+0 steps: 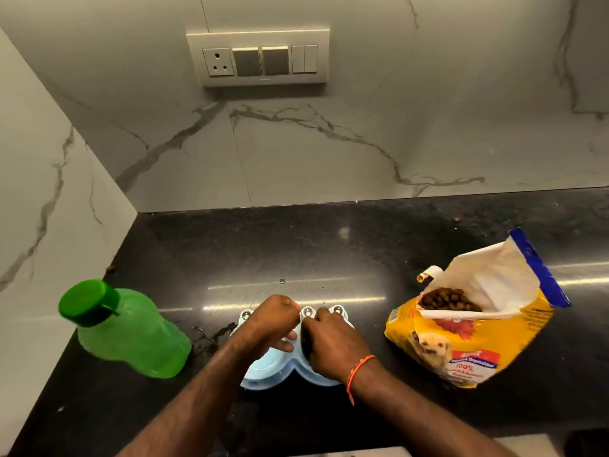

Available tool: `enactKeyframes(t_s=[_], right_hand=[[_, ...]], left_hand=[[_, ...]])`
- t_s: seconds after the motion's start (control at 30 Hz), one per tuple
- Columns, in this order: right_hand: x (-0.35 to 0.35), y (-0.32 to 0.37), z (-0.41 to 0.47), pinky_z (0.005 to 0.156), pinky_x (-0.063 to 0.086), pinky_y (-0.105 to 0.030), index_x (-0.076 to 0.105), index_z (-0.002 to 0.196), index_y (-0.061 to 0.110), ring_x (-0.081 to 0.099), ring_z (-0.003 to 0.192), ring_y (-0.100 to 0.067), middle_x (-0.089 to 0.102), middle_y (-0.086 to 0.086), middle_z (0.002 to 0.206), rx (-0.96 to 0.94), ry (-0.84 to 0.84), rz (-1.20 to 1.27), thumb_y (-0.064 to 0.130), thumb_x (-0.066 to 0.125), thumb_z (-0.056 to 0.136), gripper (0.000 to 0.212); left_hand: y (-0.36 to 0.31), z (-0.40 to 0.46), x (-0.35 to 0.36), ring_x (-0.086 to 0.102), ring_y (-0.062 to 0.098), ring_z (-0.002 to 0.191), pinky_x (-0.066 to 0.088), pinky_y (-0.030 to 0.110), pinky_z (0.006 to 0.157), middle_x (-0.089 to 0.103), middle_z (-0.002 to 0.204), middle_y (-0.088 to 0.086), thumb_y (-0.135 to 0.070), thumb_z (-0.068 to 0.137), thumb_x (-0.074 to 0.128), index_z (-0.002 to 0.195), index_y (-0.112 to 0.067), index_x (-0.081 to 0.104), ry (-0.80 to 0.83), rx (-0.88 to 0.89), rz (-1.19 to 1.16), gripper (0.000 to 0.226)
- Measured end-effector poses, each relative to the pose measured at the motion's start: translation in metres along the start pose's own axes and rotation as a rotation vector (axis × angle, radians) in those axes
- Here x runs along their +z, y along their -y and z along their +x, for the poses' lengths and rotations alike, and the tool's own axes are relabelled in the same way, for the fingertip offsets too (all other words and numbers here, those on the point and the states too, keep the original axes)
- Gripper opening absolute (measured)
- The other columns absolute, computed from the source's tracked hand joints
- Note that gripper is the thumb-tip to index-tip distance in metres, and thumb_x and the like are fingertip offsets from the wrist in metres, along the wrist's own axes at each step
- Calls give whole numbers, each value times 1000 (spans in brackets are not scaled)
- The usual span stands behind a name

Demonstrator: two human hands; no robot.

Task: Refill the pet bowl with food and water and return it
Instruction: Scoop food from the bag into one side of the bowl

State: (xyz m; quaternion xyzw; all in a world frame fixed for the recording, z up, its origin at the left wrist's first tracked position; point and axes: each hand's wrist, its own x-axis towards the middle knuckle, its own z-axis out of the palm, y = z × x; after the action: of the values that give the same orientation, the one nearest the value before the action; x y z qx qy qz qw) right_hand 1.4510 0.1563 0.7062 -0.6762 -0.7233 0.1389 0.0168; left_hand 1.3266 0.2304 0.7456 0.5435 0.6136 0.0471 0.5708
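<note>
A light blue double pet bowl sits on the black countertop near its front edge, with small round knobs along its far rim. My left hand is curled over the left compartment by the far rim. My right hand curls over the right compartment, its fingers reaching down at the bowl's middle. Both hands seem to grip the bowl. Something dark shows in the right compartment under my fingers. The left compartment looks pale. A green water bottle with its cap on stands to the left. An open yellow pet food bag with brown kibble lies to the right.
Marble walls close off the corner at the back and left. A switch panel hangs on the back wall. A few stray kibble bits and crumbs lie on the black countertop. Wet smears sit left of the bowl.
</note>
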Motion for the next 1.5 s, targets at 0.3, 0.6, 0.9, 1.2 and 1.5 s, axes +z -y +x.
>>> enactKeyframes(t_s=[0.3, 0.6, 0.9, 1.2, 1.5], right_hand=[[-39, -6, -2, 81, 54, -36, 71, 105, 27, 66, 105, -28, 70, 0, 111, 219, -88, 275, 31, 62, 82, 25], [-137, -132, -25, 76, 53, -36, 77, 93, 10, 71, 98, -37, 77, -16, 98, 695, -310, 76, 18, 59, 89, 20], [-86, -159, -59, 111, 43, -42, 49, 142, 32, 47, 134, -32, 48, -9, 144, 679, 230, 30, 59, 82, 71, 83], [-70, -162, -56, 113, 39, -54, 30, 150, 36, 32, 143, -43, 25, -16, 155, 727, 251, 95, 62, 82, 69, 100], [-72, -164, -64, 94, 54, -37, 66, 122, 30, 61, 110, -24, 63, -6, 127, 726, 26, 237, 35, 75, 85, 38]], left_hand=[[-16, 1, 10, 65, 20, 80, 62, 34, 64, 67, 91, 8, -2, 91, 47, 98, -5, 71, -27, 113, 147, 25], [-73, -3, 46, 71, 19, 94, 62, 46, 89, 75, 99, -1, -30, 91, 66, 111, -23, 71, 19, 443, 274, 22], [-110, -13, 118, 72, 21, 95, 60, 40, 86, 78, 103, 2, -29, 93, 67, 106, -19, 76, 151, 601, 443, 19], [-110, -9, 133, 71, 15, 94, 57, 33, 85, 78, 98, -4, -34, 94, 68, 91, -27, 72, 170, 612, 487, 8], [-108, -6, 128, 70, 12, 95, 55, 32, 84, 77, 101, -6, -38, 94, 69, 98, -25, 73, 196, 608, 475, 15]])
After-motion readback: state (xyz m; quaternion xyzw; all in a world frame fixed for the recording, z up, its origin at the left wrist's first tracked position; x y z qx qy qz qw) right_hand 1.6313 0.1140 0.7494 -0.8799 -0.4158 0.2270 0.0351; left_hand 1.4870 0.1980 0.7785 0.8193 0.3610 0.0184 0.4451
